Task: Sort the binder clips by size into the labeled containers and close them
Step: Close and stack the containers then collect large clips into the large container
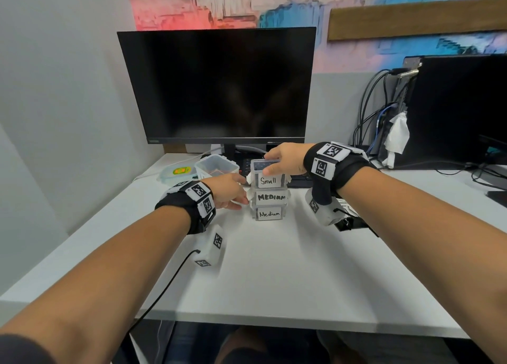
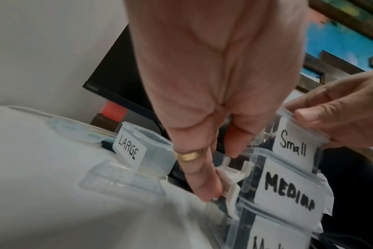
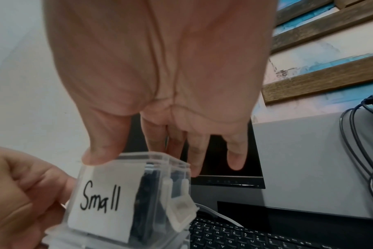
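Three clear lidded containers stand stacked mid-table: Small container (image 1: 270, 181) (image 2: 294, 146) (image 3: 117, 210) on top, then a Medium container (image 1: 271, 197) (image 2: 287, 193), and another Medium container (image 1: 270, 214) at the bottom. Dark binder clips (image 3: 147, 202) show through the Small one's wall. My right hand (image 1: 270, 162) (image 3: 143, 161) grips its lid from above, thumb on the front edge and fingers behind. My left hand (image 1: 244, 190) (image 2: 219, 176) is at the stack's left side, fingers curled onto a white side latch (image 2: 232, 171).
An open Large container (image 1: 216, 167) (image 2: 151, 151) stands back left beside a lid (image 1: 178, 171) with a yellow sticker. Another clear lid (image 2: 121, 178) lies near my left hand. Monitor (image 1: 216, 86), keyboard (image 3: 245, 235), computer tower (image 1: 452, 111) and cables (image 1: 370, 111) fill the back.
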